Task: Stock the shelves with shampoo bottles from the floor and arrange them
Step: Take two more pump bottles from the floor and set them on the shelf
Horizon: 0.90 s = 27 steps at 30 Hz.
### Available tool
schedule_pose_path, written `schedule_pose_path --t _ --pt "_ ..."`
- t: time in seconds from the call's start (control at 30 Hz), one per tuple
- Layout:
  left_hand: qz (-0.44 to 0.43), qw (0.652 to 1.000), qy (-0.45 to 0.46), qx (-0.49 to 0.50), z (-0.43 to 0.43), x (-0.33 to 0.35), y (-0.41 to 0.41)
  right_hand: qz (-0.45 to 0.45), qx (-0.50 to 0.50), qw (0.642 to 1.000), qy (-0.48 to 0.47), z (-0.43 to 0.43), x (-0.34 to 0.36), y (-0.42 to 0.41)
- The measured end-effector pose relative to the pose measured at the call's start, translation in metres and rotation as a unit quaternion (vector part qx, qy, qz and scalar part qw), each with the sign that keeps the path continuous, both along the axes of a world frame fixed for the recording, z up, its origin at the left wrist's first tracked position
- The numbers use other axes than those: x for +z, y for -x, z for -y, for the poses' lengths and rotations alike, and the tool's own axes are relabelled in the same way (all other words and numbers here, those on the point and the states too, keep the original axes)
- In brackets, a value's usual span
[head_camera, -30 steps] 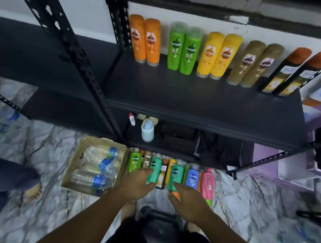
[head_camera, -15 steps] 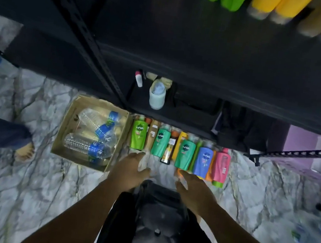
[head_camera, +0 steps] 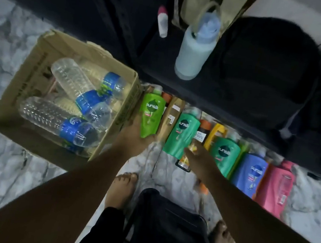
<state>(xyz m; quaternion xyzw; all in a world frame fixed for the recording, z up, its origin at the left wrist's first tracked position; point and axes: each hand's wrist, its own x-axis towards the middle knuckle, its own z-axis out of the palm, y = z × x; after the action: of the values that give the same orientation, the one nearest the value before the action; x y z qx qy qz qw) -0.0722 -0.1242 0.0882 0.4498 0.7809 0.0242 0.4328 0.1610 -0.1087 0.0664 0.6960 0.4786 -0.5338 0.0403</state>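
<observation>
Head view: left hand [head_camera: 130, 136] grips the lime bottle [head_camera: 151, 113], right hand [head_camera: 200, 158] touches the dark bottle [head_camera: 200, 135], its grip unclear.

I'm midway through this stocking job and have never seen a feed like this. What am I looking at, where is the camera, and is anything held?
There is no machine. These are a person's two bare arms, seen from a camera worn on the head and looking down. A row of shampoo bottles sits on the marble floor in front of the dark bottom shelf. The left hand has its grip on the light green bottle at the row's left end. The right hand is at the narrow dark bottle further along; it is unclear whether it has closed on it. Left of the row, a cardboard box holds clear water bottles.
</observation>
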Motion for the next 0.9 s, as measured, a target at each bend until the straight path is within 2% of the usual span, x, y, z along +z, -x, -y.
schedule_pose_path --t 0.3,0.53,0.7,0.83,0.9 --pt "-0.052 0.998 -0.026 0.021 -0.059 -0.103 0.004 0.076 0.002 0.992 -0.101 -0.074 -0.098 0.03" --pt "-0.061 0.996 -0.008 0.07 -0.082 -0.127 0.002 0.155 0.005 0.986 -0.058 -0.091 -0.117 0.031" --pt "-0.042 0.992 -0.05 0.11 -0.075 -0.124 -0.001 0.122 -0.029 0.99 -0.068 -0.094 -0.117 0.032" --pt "0.017 0.981 -0.129 0.141 -0.037 -0.108 -0.008 0.052 -0.09 0.99 -0.091 -0.066 -0.114 0.028" --pt "0.052 0.98 -0.134 0.135 -0.014 -0.095 -0.012 0.023 -0.123 0.987 -0.098 -0.044 -0.106 0.021"
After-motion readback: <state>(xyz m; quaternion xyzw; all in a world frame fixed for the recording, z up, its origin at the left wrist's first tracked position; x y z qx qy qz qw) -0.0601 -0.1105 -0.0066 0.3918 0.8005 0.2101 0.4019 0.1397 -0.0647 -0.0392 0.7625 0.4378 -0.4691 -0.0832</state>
